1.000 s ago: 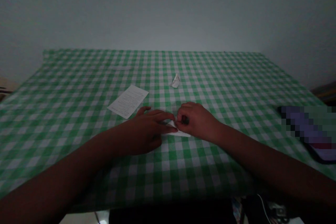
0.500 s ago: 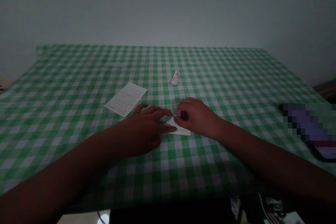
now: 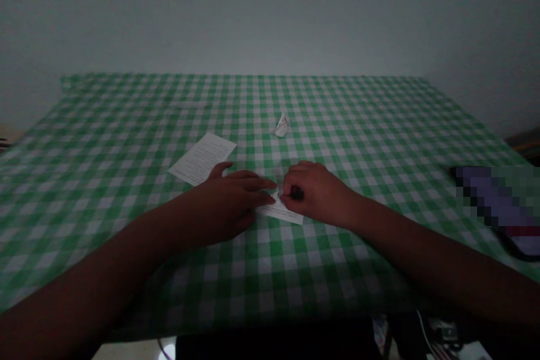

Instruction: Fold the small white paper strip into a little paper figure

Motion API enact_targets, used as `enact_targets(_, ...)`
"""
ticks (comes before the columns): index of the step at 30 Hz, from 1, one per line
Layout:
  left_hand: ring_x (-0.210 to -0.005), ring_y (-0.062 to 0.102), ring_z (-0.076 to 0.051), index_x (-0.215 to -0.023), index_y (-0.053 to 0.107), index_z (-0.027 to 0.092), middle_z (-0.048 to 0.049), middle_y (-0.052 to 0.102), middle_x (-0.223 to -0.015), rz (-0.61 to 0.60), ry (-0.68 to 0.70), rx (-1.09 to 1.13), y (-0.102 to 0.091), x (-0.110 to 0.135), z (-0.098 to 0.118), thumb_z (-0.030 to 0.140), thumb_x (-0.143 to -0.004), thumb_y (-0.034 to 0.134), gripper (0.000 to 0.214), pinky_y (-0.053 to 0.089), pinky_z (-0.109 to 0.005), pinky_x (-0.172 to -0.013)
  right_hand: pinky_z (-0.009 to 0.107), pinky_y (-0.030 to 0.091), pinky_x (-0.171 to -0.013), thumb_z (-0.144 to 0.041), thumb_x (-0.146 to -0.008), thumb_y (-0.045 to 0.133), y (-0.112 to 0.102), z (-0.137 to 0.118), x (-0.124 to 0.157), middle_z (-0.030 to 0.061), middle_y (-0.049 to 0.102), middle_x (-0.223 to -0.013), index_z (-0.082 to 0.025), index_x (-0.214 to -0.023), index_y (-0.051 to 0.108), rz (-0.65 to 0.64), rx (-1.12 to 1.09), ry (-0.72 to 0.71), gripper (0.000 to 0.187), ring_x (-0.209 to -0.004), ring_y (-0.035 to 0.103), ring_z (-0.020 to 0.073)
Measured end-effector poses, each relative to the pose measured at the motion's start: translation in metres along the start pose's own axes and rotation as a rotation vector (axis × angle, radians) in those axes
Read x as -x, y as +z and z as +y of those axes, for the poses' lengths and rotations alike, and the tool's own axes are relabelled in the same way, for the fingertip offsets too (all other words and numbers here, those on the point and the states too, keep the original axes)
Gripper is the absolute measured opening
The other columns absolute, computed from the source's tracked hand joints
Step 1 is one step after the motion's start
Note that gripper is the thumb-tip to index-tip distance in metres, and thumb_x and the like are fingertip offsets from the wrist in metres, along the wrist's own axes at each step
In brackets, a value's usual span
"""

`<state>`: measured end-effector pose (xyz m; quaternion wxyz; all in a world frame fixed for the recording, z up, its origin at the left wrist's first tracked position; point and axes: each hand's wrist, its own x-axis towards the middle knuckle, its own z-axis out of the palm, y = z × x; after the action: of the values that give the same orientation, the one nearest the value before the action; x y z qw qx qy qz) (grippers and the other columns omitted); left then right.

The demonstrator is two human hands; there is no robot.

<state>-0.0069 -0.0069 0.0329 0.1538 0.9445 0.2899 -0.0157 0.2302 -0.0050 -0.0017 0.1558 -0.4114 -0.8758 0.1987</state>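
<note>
A small sheet of printed paper (image 3: 283, 214) lies on the checked cloth between my hands, with part of it raised or folded near my fingertips. My left hand (image 3: 232, 202) rests across its left side, fingers stretched out, the tips pressing on it. Closed in a pinch, my right hand (image 3: 314, 191) holds the raised part of the paper; the exact fold is hidden by the fingers. Another printed sheet (image 3: 203, 157) lies flat beyond my left hand, partly covered by it. Farther off stands a small folded paper piece (image 3: 282, 125).
A green and white checked tablecloth (image 3: 358, 124) covers the table, which meets a plain wall (image 3: 270, 17) at the back. A phone (image 3: 485, 197), partly pixelated, lies at the right edge. A faint pale strip (image 3: 188, 104) lies at the back left.
The paper between my hands has turned slightly, its near right corner a little closer to me. My left thumb and fingers have drawn closer together, and my right hand has shifted slightly toward me.
</note>
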Motion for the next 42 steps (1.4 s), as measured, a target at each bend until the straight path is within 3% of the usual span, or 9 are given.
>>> enact_targets(5,-0.135,0.046,-0.027,-0.128,0.060,0.036,0.0009,0.053,-0.148,-0.007,-0.014,-0.015,0.0007,-0.0008,0.0025,0.010,-0.082,0.052,0.054,0.009,-0.062,-0.116,0.034,0.039,-0.080,-0.023,-0.084,0.066,0.0012,-0.0065,0.0032,0.0005,0.067,-0.080,-0.021,-0.077,0.065,-0.033,-0.007,0.003,0.008,-0.081,0.057,0.0176)
enact_targets(10,-0.135,0.047,-0.030,-0.127,0.062,0.034,-0.0011,0.053,-0.148,-0.006,-0.014,-0.011,0.0014,-0.0007,0.0022,0.012,-0.083,0.052,0.051,0.010,-0.065,-0.115,0.033,0.040,-0.078,-0.023,-0.082,0.068,0.0033,-0.0033,0.0022,0.0005,0.065,-0.079,-0.020,-0.078,0.065,0.016,-0.009,0.061,0.006,-0.080,0.057,0.0174)
enact_targets(38,-0.137,0.045,-0.029,-0.128,0.061,0.036,0.0008,0.051,-0.149,-0.011,-0.016,-0.009,0.0004,-0.0004,0.0047,0.011,-0.080,0.055,0.054,0.014,-0.064,-0.116,0.032,0.041,-0.078,-0.020,-0.080,0.069,0.0042,-0.0079,0.0024,-0.0013,0.068,-0.076,-0.021,-0.076,0.067,-0.004,-0.034,0.049,0.005,-0.078,0.059,0.0164)
enact_targets(42,-0.137,0.045,-0.032,-0.127,0.062,0.034,-0.0010,0.051,-0.149,-0.020,-0.027,0.003,-0.0001,-0.0005,0.0042,0.012,-0.081,0.054,0.051,0.013,-0.069,-0.114,0.031,0.041,-0.074,-0.022,-0.079,0.069,0.0033,-0.0059,0.0008,-0.0003,0.066,-0.075,-0.020,-0.075,0.066,0.024,-0.003,0.077,0.005,-0.075,0.058,0.0161)
